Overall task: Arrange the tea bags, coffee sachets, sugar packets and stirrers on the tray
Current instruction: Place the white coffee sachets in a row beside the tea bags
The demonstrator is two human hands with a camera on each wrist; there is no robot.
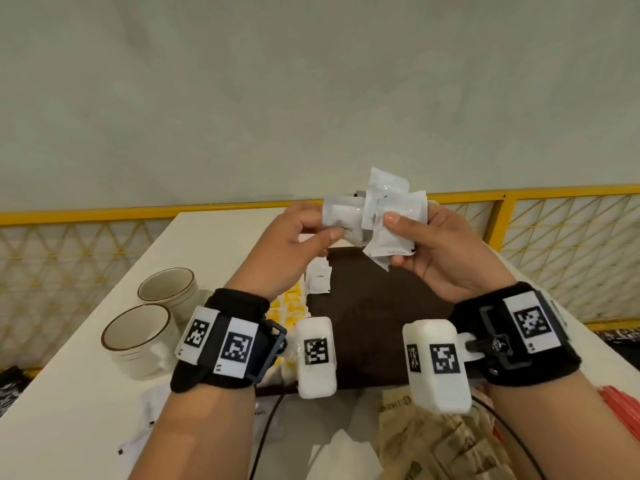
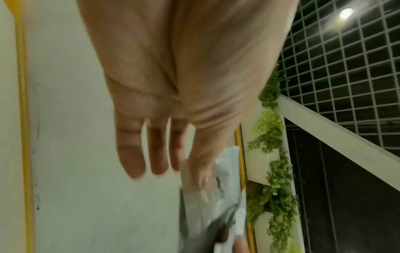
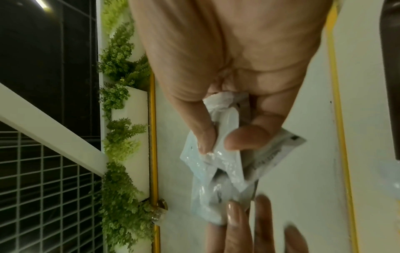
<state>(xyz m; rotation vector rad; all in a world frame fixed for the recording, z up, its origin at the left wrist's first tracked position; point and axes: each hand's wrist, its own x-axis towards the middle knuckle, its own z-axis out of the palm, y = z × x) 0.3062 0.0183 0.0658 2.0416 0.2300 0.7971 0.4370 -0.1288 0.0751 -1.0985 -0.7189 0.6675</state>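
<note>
Both hands were raised above the dark brown rectangular tray (image 1: 381, 306) and held one bunch of small white plastic sachets (image 1: 377, 216). The right hand (image 1: 446, 251) clamped most of the bunch between thumb and curled fingers. The left hand (image 1: 294, 244) pinched one sachet at the bunch's left side, its other fingers straight. One white sachet printed "Coffee" (image 1: 320, 280) lay at the tray's left edge, beside yellow packets (image 1: 291, 308). Two beige ceramic cups (image 1: 152, 323) stood on the white table (image 1: 69, 410).

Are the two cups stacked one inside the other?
No, the two cups stand side by side on the table, left of the left hand.
</note>
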